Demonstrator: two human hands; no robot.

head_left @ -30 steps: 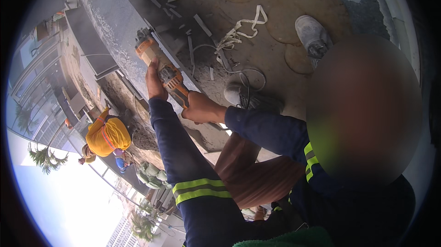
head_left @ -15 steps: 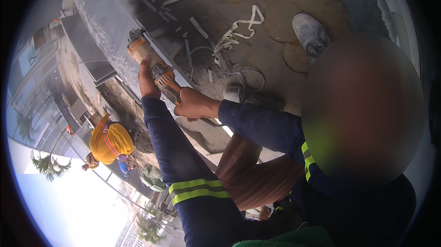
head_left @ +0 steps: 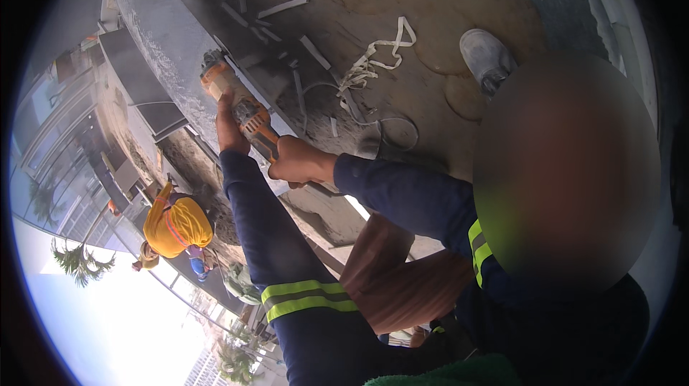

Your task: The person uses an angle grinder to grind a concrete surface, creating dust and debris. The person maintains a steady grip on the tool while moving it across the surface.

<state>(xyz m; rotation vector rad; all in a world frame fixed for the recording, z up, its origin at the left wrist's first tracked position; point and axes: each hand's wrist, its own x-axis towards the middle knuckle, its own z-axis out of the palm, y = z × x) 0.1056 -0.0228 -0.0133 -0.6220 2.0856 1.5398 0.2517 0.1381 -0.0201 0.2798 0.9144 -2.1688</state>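
- Head view, hands: wrapping the left hand (head_left: 231, 126) around the front body of the orange-and-dark power tool (head_left: 256, 122), fingers curling over its casing, partly out of sight; clenching the right hand (head_left: 301, 160) about the rear handle, fingers folding tightly around it.
- Head view, position: holding the power tool aslant over the long grey slab (head_left: 154, 20), near its edge; not showing whether touching.
- Head view, kickback: possibly jerking toward the forearms, if catching or binding at the slab's edge.
- Head view, slipping: perhaps sliding forward with the left hand, if loosening on dusty casing so near the tool's head.
- Head view, footing: possibly stumbling, if stepping onto the loose offcuts (head_left: 283, 7) or snagging a shoe (head_left: 484, 52) in the tangled strap (head_left: 362, 70).
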